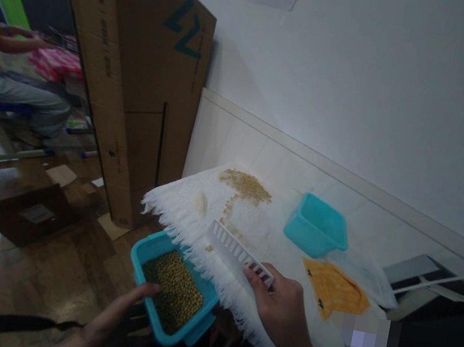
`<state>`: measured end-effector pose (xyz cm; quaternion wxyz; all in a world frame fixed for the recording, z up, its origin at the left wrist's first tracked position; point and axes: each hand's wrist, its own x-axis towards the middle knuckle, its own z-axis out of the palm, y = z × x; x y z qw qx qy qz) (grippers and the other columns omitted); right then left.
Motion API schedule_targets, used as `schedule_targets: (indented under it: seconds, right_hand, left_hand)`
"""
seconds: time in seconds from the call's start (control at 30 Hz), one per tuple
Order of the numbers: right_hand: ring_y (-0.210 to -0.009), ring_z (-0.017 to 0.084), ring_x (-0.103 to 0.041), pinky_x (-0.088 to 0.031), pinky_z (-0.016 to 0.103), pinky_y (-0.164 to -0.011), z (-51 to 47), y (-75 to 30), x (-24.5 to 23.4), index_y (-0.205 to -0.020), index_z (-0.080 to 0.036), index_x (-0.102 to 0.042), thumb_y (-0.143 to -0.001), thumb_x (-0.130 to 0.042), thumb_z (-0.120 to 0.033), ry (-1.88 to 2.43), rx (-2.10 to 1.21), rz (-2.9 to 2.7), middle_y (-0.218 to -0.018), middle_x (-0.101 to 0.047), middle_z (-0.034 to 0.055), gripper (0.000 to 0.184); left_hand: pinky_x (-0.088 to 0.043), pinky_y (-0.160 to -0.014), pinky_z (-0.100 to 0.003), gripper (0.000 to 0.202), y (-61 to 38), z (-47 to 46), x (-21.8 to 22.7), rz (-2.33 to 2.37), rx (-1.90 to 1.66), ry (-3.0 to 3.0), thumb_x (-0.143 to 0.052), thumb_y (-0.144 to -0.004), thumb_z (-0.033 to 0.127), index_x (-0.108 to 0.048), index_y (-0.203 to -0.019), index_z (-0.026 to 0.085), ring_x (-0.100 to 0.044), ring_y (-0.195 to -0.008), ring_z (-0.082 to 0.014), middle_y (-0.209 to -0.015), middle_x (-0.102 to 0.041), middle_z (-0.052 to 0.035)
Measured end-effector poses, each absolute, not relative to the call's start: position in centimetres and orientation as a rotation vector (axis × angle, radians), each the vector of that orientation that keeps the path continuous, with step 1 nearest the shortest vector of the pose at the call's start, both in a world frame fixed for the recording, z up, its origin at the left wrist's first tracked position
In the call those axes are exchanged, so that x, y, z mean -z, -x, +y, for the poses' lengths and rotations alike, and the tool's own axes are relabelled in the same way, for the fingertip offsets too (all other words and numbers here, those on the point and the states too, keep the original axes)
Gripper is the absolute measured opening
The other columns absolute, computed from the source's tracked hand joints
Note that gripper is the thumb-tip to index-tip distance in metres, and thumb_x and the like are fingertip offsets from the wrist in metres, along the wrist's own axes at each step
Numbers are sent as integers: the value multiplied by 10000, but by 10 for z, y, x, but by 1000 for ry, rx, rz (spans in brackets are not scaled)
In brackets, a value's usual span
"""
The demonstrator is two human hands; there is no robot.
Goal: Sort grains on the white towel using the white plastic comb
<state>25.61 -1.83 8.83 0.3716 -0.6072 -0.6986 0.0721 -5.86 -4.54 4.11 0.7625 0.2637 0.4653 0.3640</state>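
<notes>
My left hand (pixel 124 313) grips the near-left rim of a teal plastic box (pixel 167 338), thumb over the edge. Yellowish beans (pixel 176 283) fill its bottom, with darker, greenish ones around them. The box is held just under the fringed edge of a white cloth (pixel 185 198). In my right hand (pixel 280 305) is a white slotted plastic strip (pixel 240 253), pinched at its near end and lying low over the cloth. Farther back on the cloth lies a heap of beans (pixel 247 186), with a thin trail running toward the strip. A few beans sit close to the fringe.
A second teal box (pixel 316 227) stands at the right, by an orange cloth-like piece (pixel 334 290) and clear plastic (pixel 378 283). A tall cardboard box (pixel 153 82) rises at the left. Behind it a person (pixel 8 68) sits with pink-and-white fabric. An opened carton (pixel 27 215) lies on the floor.
</notes>
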Motion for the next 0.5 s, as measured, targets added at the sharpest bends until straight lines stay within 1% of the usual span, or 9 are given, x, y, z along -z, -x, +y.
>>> schedule_targets:
  seconds: [0.17, 0.27, 0.4, 0.5]
  right_hand:
    - [-555, 184, -729, -496, 219, -545, -26, -252, -89, -867, -203, -770, -1012, -545, -400, 1516, -242, -1850, -638, -750, 27, 332]
    - [-556, 182, -740, -511, 209, -547, -29, -247, -90, -881, -211, -775, -1011, -551, -375, 1474, -223, -1873, -654, -764, 28, 307]
    - [-505, 161, -712, -523, 202, -553, -35, -239, -90, -882, -202, -774, -1045, -514, -402, 1411, -170, -1897, -620, -746, 18, 367]
    - [-527, 153, -720, -522, 199, -571, -40, -236, -89, -887, -199, -780, -1062, -497, -409, 1384, -123, -1913, -666, -765, 24, 394]
  left_hand:
    - [-502, -1101, -577, 572, 54, -44, -45, 1078, -799, -542, -872, -632, 515, -767, -1121, 237, -580, -1359, -469, -1245, -797, -145]
    - [-495, -1107, -581, 569, 54, -43, -45, 1055, -797, -531, -861, -649, 510, -764, -1139, 237, -579, -1364, -466, -1256, -792, -147]
    - [-504, -1091, -592, 600, 57, -44, -46, 1077, -795, -509, -872, -628, 521, -760, -1144, 235, -589, -1349, -475, -1250, -792, -159]
    - [-498, -1090, -611, 635, 58, -45, -41, 1067, -815, -537, -871, -610, 553, -754, -1158, 253, -589, -1346, -481, -1240, -798, -149]
